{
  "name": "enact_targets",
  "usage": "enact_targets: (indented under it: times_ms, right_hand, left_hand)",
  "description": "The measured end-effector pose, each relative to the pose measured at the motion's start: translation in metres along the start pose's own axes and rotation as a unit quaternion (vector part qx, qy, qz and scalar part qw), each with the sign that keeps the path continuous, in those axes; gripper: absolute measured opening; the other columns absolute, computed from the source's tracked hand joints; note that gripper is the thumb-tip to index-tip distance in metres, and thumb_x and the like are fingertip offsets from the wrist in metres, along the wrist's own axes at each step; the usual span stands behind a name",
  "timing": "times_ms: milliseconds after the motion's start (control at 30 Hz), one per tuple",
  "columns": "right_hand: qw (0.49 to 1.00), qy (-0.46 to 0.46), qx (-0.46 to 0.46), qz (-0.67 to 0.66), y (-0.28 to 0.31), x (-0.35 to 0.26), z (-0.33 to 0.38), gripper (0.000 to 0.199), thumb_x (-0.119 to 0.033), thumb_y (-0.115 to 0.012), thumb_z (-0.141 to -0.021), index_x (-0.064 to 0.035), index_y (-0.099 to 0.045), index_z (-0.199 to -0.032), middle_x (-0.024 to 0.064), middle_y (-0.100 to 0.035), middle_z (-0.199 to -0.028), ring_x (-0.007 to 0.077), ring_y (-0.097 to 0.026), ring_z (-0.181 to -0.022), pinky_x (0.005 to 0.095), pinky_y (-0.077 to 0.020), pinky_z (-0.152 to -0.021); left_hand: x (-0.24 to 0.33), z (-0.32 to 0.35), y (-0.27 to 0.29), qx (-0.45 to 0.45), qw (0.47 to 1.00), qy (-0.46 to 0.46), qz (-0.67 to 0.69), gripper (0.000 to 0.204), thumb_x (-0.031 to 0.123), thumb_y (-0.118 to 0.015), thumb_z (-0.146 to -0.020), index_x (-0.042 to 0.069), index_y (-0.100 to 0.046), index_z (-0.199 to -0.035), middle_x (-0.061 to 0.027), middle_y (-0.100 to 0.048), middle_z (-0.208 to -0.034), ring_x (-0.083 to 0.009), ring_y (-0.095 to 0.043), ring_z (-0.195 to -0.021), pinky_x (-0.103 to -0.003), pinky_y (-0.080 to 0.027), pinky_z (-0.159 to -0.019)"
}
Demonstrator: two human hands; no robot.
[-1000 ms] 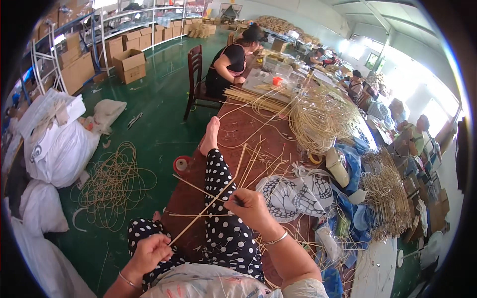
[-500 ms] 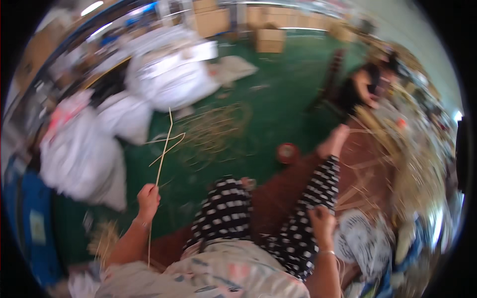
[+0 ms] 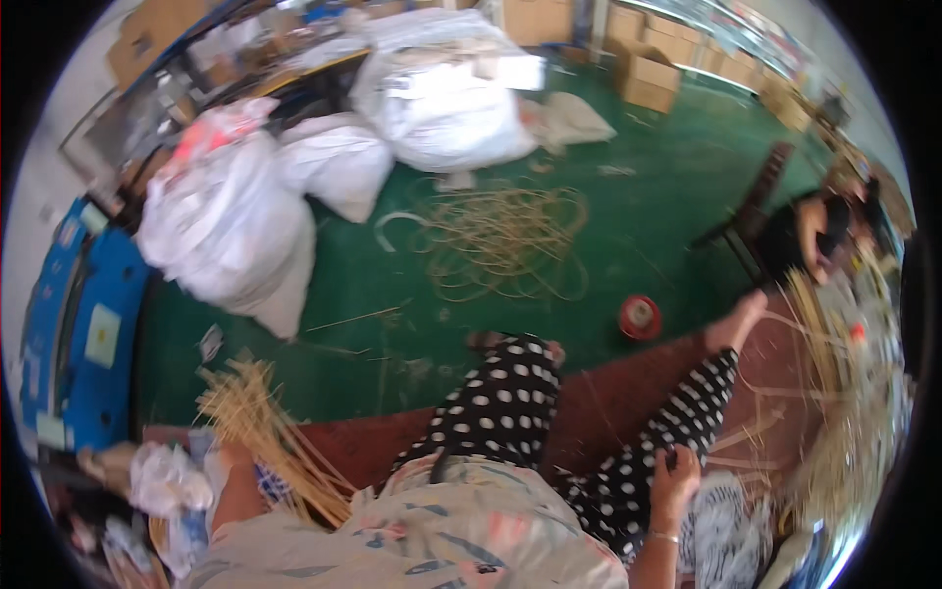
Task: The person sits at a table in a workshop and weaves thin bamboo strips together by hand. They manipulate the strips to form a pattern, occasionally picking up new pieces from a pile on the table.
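Observation:
My left hand (image 3: 234,457) is low at my left side, in a fanned bundle of pale cane sticks (image 3: 257,424) that lies on the brown mat (image 3: 589,402). Blur hides its fingers, so I cannot tell if it grips any. My right hand (image 3: 673,473) rests on my right leg in black trousers with white dots (image 3: 510,393), fingers curled, a bracelet on the wrist. That leg stretches out to my bare foot (image 3: 738,322). A heap of loose cane (image 3: 844,393) lies at the right.
On the green floor are a coil of cane (image 3: 505,240), a red tape roll (image 3: 639,317), big white sacks (image 3: 231,221), cardboard boxes (image 3: 648,74) and a blue crate (image 3: 83,324). Another person sits by a chair (image 3: 751,211) at the far right.
My view has swung further left and down. My left hand, which held one long stick up, has dropped to the cane bundle at my side. My right hand stays on my leg.

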State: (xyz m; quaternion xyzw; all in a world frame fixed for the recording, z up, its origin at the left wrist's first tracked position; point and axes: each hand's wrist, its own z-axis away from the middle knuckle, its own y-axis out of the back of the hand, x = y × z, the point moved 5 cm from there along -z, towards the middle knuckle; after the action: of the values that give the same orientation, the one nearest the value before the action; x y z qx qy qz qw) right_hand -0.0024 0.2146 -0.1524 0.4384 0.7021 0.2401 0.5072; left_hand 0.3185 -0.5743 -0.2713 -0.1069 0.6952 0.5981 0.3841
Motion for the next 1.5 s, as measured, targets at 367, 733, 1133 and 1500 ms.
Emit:
enact_targets:
  times_ms: [367, 733, 1133, 1500]
  right_hand:
    - [0.919, -0.391, 0.036, 0.045, -0.006, 0.127, 0.107, 0.025, -0.028, -0.061, -0.076, -0.0047, -0.060, -0.087, 0.0152, -0.060, -0.075, 0.0287, -0.060, -0.072, 0.0376, -0.0453, -0.065]
    - [0.949, -0.258, -0.173, 0.048, -0.054, 0.128, 0.177, 0.023, -0.018, -0.050, -0.075, -0.0108, -0.058, -0.095, 0.0103, -0.057, -0.093, 0.0282, -0.055, -0.092, 0.0394, -0.0462, -0.075]
    - [0.916, -0.385, -0.097, 0.054, 0.002, 0.154, 0.147, 0.025, -0.032, -0.057, -0.075, -0.0084, -0.063, -0.081, 0.0144, -0.062, -0.077, 0.0324, -0.060, -0.074, 0.0410, -0.0468, -0.067]
    - [0.897, -0.384, -0.076, 0.205, 0.119, 0.124, 0.135, 0.020, -0.024, -0.060, -0.071, -0.0072, -0.060, -0.082, 0.0132, -0.060, -0.081, 0.0314, -0.058, -0.081, 0.0406, -0.0448, -0.071]
  left_hand:
    - [0.208, -0.050, 0.137, 0.048, 0.905, -0.318, 0.278, 0.027, 0.022, -0.052, -0.081, 0.000, -0.058, -0.094, -0.0150, -0.061, -0.087, -0.0239, -0.058, -0.081, -0.035, -0.046, -0.070]
    - [0.331, 0.214, 0.359, -0.003, 0.652, -0.598, 0.466, 0.020, 0.007, -0.058, -0.076, -0.003, -0.053, -0.093, -0.0082, -0.055, -0.075, -0.0160, -0.051, -0.067, -0.029, -0.043, -0.063]
    - [0.334, 0.232, 0.360, 0.025, 0.657, -0.627, 0.418, 0.017, 0.011, -0.053, -0.079, -0.003, -0.054, -0.090, -0.0164, -0.057, -0.077, -0.0301, -0.054, -0.069, -0.038, -0.043, -0.065]
    - [0.344, 0.223, 0.353, 0.052, 0.633, -0.652, 0.415, 0.015, 0.008, -0.054, -0.078, -0.003, -0.054, -0.089, -0.0178, -0.056, -0.081, -0.0314, -0.055, -0.073, -0.038, -0.043, -0.066]
